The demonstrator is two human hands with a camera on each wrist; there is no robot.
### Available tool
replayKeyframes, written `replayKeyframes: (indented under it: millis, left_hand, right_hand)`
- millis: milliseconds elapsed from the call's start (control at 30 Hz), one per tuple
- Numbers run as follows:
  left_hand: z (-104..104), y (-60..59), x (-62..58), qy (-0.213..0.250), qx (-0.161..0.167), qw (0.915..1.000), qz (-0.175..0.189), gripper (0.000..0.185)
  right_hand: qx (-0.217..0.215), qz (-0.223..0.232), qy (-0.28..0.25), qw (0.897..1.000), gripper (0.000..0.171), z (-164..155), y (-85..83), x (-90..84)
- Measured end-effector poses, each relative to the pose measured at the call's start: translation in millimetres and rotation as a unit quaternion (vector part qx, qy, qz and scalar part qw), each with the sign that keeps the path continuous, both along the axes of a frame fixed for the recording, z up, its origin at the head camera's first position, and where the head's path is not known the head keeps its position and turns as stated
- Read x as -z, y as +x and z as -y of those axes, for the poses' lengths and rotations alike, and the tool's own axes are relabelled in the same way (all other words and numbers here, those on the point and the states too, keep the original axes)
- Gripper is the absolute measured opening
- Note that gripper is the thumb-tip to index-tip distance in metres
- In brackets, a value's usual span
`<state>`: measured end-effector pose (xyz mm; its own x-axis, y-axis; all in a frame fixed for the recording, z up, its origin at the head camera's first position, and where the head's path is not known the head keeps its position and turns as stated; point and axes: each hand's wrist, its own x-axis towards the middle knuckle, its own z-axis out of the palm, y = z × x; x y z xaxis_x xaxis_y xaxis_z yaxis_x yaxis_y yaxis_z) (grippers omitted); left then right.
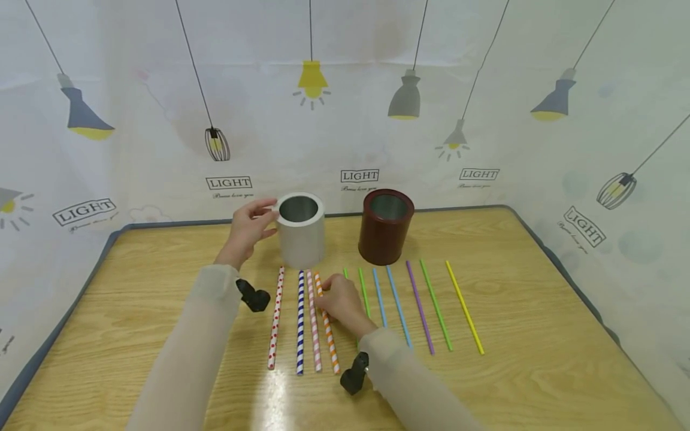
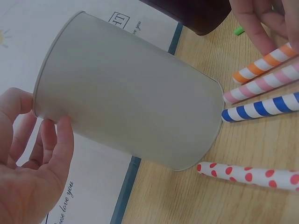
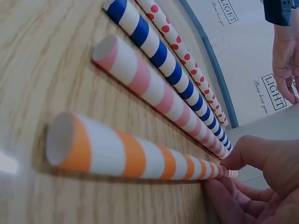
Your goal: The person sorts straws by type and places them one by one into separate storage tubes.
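On the left, a white cylindrical can (image 1: 303,242) stands upright with its open top showing. My left hand (image 1: 250,226) is at its left side, the fingertips touching the rim; the left wrist view shows the hand (image 2: 39,154) beside the can's upper edge. Thumb and fingers of my right hand (image 1: 345,299) pinch the far part of an orange-striped paper straw (image 3: 135,154), whose near end lies low over the table. Just left of it are a pink-striped straw (image 1: 313,323), a blue-striped straw (image 1: 300,323) and a red-dotted straw (image 1: 276,317).
A dark red can (image 1: 386,230) stands upright to the right of the white one. Thin plain straws, green, blue, a purple straw (image 1: 420,307) and a yellow straw (image 1: 464,306), lie in a row on the right. Behind the wooden table (image 1: 539,359) hangs a lamp-printed cloth (image 1: 345,137).
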<state>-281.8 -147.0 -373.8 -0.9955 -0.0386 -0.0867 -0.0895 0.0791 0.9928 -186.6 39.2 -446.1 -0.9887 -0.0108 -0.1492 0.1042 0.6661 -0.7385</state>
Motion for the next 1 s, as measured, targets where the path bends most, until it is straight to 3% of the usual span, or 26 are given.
replayKeyframes:
  millis: [133, 500, 600, 1000]
  left_hand:
    - [0, 0.4, -0.2, 0.001, 0.002, 1.0, -0.002, 0.041]
    - [-1, 0.3, -0.4, -0.002, 0.003, 1.0, -0.003, 0.041]
    - [0, -0.4, 0.6, -0.002, 0.002, 1.0, -0.004, 0.041]
    - [0, -1.8, 3.5, 0.006, -0.004, 1.0, -0.003, 0.04]
  right_hand:
    - [0.0, -0.004, -0.004, 1.0, 0.024, 0, -0.5, 0.1]
    - [0.007, 0.048, -0.056, 0.997, 0.026, -7, -3.7, -2.8]
    - [0.006, 0.03, -0.056, 0.998, 0.026, -9, -5.3, -5.5]
    - [-0.018, -0.001, -0.162, 0.987, 0.031, -25, -11.7, -31.5]
